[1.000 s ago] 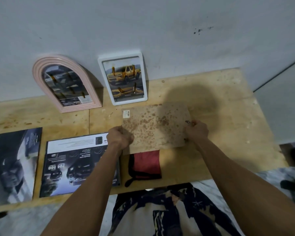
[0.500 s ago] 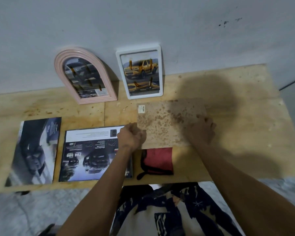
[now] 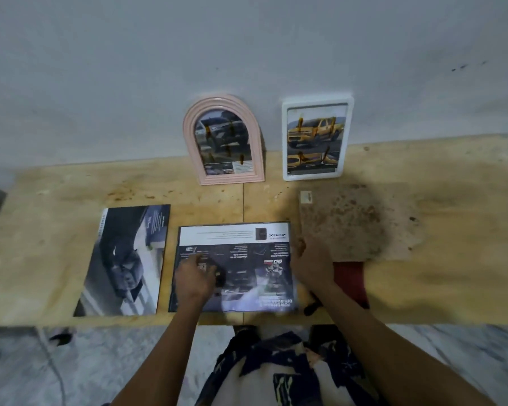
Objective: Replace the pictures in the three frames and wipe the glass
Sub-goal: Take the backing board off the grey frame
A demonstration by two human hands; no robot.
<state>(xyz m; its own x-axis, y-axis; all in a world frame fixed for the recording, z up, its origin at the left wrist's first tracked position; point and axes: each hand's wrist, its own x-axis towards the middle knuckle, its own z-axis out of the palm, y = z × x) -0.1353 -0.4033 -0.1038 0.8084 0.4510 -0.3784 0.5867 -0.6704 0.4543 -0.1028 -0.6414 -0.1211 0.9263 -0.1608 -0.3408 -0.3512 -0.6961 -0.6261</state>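
A pink arched frame (image 3: 223, 142) and a white rectangular frame (image 3: 317, 139) lean on the wall, each with a car picture inside. A brown stained backing board (image 3: 361, 221) lies flat on the wooden table (image 3: 452, 244), partly over a red cloth (image 3: 349, 279). Two loose pictures lie near the front edge: a dark car page (image 3: 123, 259) at the left and a brochure page (image 3: 241, 253) in the middle. My left hand (image 3: 194, 278) rests on the brochure page with fingers reaching forward. My right hand (image 3: 311, 265) sits over that page's right edge; its fingers are blurred and hidden.
The grey wall rises right behind the frames. The table's front edge runs just below the pictures, with marbled floor (image 3: 452, 361) beneath. A dark cloth strap (image 3: 313, 309) pokes out by my right wrist.
Both hands have left the brown board and moved left onto the middle brochure page. The board now lies alone on the table. My view has swung to the left.
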